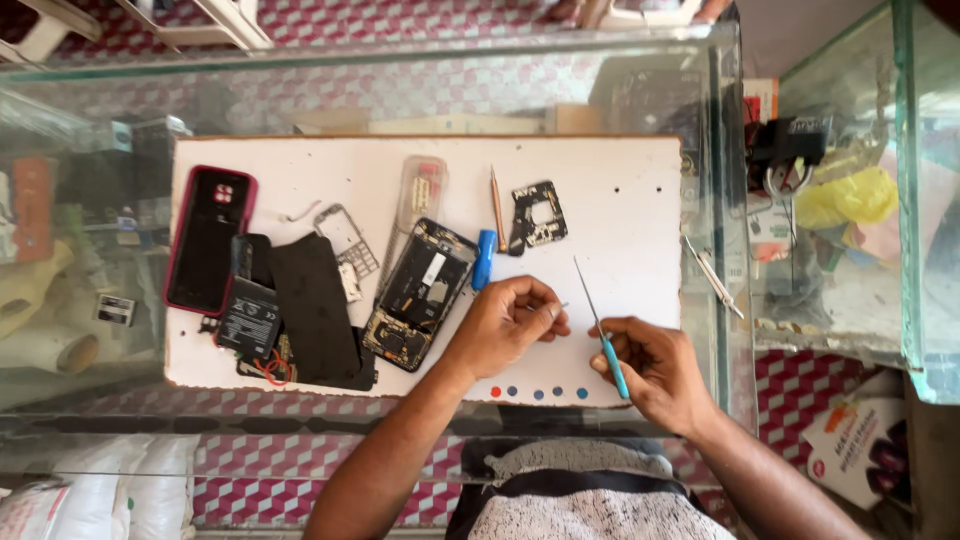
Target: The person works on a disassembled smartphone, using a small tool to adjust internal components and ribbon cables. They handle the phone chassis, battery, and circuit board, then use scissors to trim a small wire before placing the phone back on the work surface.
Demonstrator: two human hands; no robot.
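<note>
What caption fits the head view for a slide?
Left hand pinches a tiny part and right hand holds a thin screwdriver beside an opened phone on a white board.

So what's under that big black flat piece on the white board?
The black flat piece lies over a red wire loop and small parts poking out at its lower left, beside a black battery. Anything under its middle is covered and cannot be seen.

I logged: red phone case [208, 238] lay left | black battery [248, 316] beside it | yellow bag [848, 198] sat far right | tweezers [712, 276] near board edge.
</note>
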